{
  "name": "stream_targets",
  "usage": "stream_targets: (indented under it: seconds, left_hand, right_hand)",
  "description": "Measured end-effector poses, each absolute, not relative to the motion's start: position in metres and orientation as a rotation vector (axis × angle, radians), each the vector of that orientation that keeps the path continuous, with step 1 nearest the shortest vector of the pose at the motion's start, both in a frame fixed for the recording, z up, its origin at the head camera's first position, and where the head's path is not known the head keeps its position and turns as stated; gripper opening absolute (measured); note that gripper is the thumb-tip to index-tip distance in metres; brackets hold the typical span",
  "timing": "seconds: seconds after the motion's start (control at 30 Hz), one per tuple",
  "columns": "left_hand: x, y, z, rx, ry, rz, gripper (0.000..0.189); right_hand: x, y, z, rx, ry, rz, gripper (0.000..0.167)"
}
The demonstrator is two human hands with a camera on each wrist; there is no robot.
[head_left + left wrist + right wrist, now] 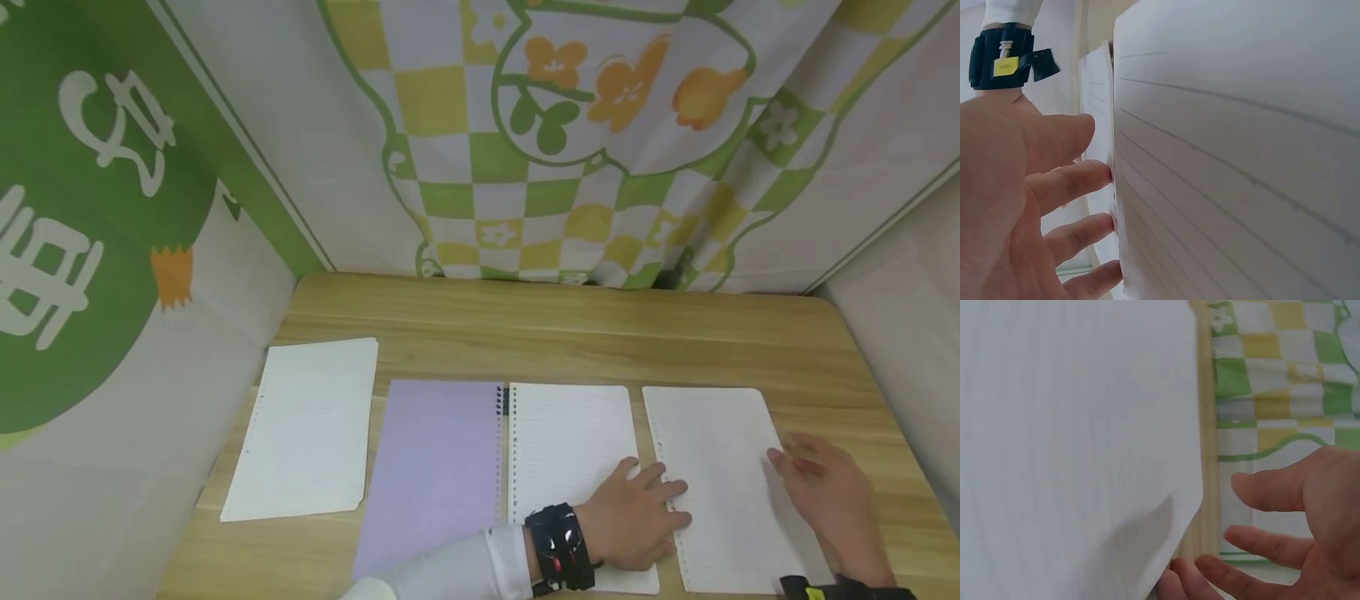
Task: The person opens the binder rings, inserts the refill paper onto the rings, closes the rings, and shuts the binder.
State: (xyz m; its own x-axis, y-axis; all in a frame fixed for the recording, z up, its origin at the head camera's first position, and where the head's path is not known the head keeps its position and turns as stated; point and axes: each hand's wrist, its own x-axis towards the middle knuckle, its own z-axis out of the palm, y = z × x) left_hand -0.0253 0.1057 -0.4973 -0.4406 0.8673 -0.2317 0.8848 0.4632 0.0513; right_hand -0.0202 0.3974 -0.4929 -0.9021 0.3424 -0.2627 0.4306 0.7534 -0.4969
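A stack of loose lined sheets (720, 492), with holes punched down its left edge, lies on the table at the right. My left hand (633, 517) reaches across the open notebook's lined page (570, 442), fingers spread, fingertips at the stack's punched edge. In the left wrist view the fingers (1079, 234) are nearly straight against that edge. At the stack's right edge is my right hand (828, 492), thumb and fingers loosely bent. The right wrist view shows this hand (1285, 531) beside the sheets (1085, 425), its lower fingers partly hidden by the paper corner.
The notebook's purple cover (435, 467) lies left of its lined page, with black binding rings (500, 400) near the top between them. Farther left is another stack of white lined sheets (307, 429). A patterned curtain (555, 200) hangs behind the wooden table (525, 325).
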Motion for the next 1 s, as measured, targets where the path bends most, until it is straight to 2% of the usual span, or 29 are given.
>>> stream_targets:
  seconds: [0.07,0.3,0.63,0.77,1.0]
  left_hand:
    - [-0.025,0.106,-0.496,1.515,2.493,-0.121,0.047]
    - [-0.025,0.106,-0.494,1.513,2.493,-0.116,0.046]
    - [-0.022,0.104,-0.492,1.478,2.485,-0.079,0.052]
    - [-0.022,0.102,-0.492,1.488,2.473,-0.063,0.053]
    - [-0.023,0.101,-0.495,1.515,2.493,-0.030,0.054]
  right_hand:
    - [-0.023,0.404,-0.489,0.709,2.711,-0.894,0.068]
    - [-0.025,0.431,-0.490,0.612,2.639,-0.897,0.076]
    - [-0.027,0.452,-0.501,0.660,2.436,-0.944,0.088]
    - [-0.026,0.453,-0.503,0.689,2.463,-0.909,0.086]
    - [-0.021,0.449,-0.500,0.694,2.544,-0.855,0.070]
